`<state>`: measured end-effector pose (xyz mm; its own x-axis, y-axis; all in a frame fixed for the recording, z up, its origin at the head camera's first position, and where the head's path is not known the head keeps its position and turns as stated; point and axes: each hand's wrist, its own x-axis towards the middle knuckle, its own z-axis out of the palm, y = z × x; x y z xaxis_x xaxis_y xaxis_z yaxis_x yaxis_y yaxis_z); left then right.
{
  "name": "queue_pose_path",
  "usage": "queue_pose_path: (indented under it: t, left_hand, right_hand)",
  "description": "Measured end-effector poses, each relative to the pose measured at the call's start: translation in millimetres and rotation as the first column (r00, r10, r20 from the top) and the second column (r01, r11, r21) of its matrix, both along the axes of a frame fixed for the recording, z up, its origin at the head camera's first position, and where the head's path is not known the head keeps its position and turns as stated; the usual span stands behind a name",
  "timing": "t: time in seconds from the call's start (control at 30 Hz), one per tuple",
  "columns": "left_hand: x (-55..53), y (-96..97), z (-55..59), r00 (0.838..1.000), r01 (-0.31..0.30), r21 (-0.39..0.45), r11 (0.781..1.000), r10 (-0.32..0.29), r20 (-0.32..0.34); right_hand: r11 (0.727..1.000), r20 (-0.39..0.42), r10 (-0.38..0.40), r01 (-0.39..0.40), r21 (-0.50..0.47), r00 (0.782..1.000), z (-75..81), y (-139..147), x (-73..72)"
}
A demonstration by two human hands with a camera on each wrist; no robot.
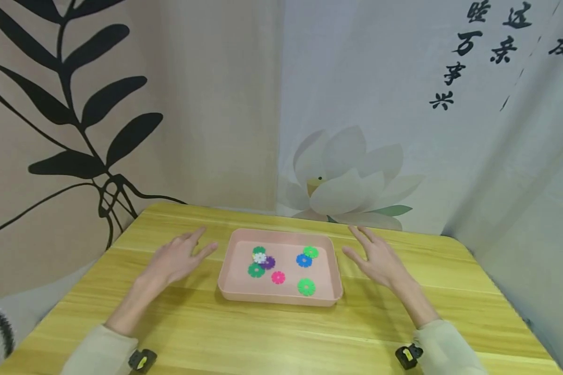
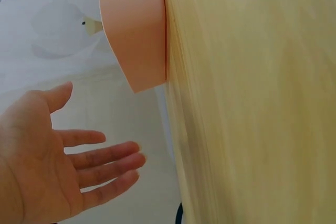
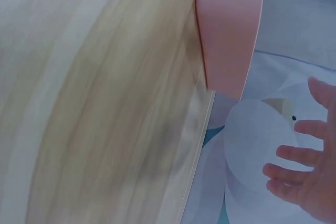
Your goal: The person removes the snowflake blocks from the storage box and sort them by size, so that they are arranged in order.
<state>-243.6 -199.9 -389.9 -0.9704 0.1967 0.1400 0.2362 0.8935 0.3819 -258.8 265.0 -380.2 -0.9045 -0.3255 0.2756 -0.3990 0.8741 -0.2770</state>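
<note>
A shallow pink tray (image 1: 281, 298) lies on the table with several flower-shaped plastic discs in it. At its left side are a dark green disc (image 1: 256, 270), a purple disc (image 1: 268, 262) and a white disc (image 1: 259, 258), partly overlapping. A pink disc (image 1: 278, 277) lies near the middle. Toward the right are a blue disc (image 1: 304, 260) and a light green disc (image 1: 306, 287). My left hand (image 1: 175, 259) hovers left of the tray, fingers spread and holding nothing. On the other side my right hand (image 1: 380, 260) is likewise spread, apart from the tray.
The yellow wood-grain table (image 1: 281, 338) reaches back to a curtain (image 1: 216, 104) printed with leaves, a lotus and writing. A dark curved object (image 1: 0, 325) shows at the far left edge. Each sleeve has a small black device at the wrist.
</note>
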Motion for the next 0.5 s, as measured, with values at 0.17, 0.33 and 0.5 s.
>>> queue_pose_path:
  t: [0.17, 0.33, 0.5]
  left_hand:
    - [-1.1, 5.4, 3.4, 0.998, 0.032, 0.075, 0.997, -0.036, 0.054]
    - [-3.2, 10.3, 3.5, 0.992, 0.048, 0.141, 0.989, -0.064, 0.112]
    - [-6.2, 13.6, -0.3, 0.978, 0.067, 0.232, 0.970, -0.110, 0.177]
  right_hand:
    - [0.997, 0.027, 0.037, -0.036, -0.065, 0.999, -0.1, -13, -1.1]
    - [0.991, 0.061, 0.074, -0.067, -0.117, 0.995, 0.7, -26, 0.3]
    - [0.979, 0.117, 0.130, -0.108, -0.174, 0.985, -1.2, -36, -0.5]
